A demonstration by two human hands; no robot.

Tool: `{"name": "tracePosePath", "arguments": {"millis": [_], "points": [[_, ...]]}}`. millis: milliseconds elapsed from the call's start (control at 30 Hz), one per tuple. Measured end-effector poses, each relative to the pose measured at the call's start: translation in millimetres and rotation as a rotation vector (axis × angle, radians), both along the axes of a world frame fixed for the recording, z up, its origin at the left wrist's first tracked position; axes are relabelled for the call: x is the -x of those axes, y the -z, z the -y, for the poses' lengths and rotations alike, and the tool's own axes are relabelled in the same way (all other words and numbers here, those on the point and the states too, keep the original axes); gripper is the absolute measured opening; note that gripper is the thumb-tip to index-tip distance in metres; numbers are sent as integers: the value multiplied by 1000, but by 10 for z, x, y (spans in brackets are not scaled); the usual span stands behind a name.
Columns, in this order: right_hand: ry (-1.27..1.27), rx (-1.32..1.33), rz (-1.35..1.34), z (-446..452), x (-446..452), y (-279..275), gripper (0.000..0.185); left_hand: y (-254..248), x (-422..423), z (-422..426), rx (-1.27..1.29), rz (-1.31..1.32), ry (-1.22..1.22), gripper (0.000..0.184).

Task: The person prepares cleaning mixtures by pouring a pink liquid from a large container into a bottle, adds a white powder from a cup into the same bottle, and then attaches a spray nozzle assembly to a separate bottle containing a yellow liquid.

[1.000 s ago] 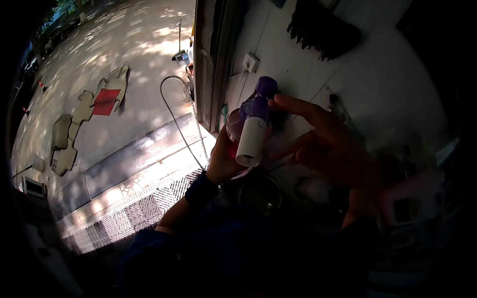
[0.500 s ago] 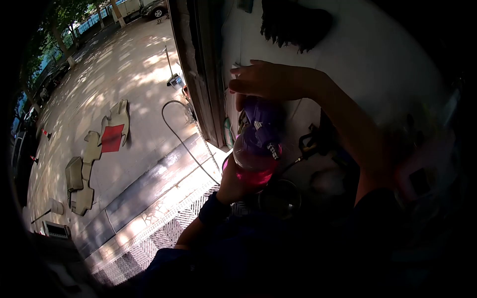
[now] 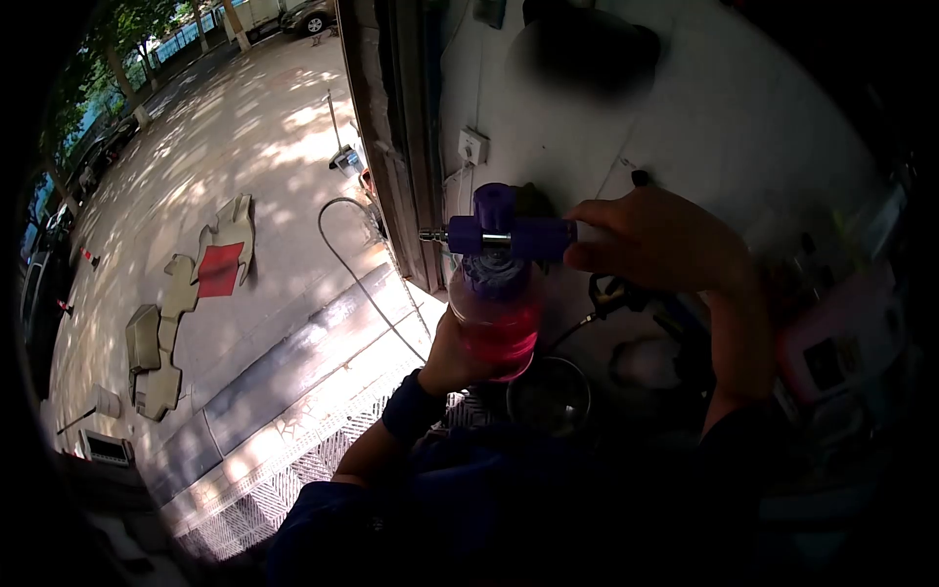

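Observation:
My left hand is wrapped round the side of a clear foam cannon bottle with pink-red liquid in it. A purple spray head sits on the bottle's neck, with a knob on top and a metal connector pointing left. My right hand is closed on the pale nozzle end at the head's right side. The bottle stands nearly upright in front of me, and the palm side of my left hand is hidden behind it.
A round bowl-like container lies below the bottle. A spray gun with hose is to its right. A wall socket is behind. Outside the doorway are a hose, beige car mats and a red sheet.
My right hand has moved from above the spray head to its right end and closed on the nozzle. The head has turned, so its connector now points left.

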State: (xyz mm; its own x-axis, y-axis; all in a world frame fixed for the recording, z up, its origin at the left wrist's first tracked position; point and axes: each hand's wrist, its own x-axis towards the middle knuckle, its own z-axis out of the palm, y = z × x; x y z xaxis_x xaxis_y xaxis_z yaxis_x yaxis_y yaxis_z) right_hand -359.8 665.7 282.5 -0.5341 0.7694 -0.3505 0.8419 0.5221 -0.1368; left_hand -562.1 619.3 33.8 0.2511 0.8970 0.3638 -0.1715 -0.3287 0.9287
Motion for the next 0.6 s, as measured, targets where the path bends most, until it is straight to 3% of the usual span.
{"name": "tracePosePath", "arguments": {"millis": [33, 100, 133, 167, 300, 433, 500, 600], "points": [[4, 1, 0, -28, -26, 76, 75, -61, -5, 34, 15, -55, -19, 107], [-365, -421, -301, -153, -97, 292, 60, -72, -32, 22, 26, -107, -33, 106], [-360, -423, -299, -173, -54, 303, 60, -14, -45, -3, 50, -61, 27, 105], [-216, -198, -316, -200, 59, 305, 56, 25, -50, -11, 77, -18, 88, 105], [80, 165, -414, -260, 184, 335, 49, 14, -186, -41, -10, -44, 22, 103], [213, 250, -531, -300, 58, 569, 47, 4, -301, -136, -106, -45, -110, 104], [270, 261, -744, -309, 10, 737, 50, 101, -368, -210, -130, -27, -127, 109], [389, 126, -773, -289, -3, 921, 57, 258, -452, -316, -190, -32, -195, 106]]}}
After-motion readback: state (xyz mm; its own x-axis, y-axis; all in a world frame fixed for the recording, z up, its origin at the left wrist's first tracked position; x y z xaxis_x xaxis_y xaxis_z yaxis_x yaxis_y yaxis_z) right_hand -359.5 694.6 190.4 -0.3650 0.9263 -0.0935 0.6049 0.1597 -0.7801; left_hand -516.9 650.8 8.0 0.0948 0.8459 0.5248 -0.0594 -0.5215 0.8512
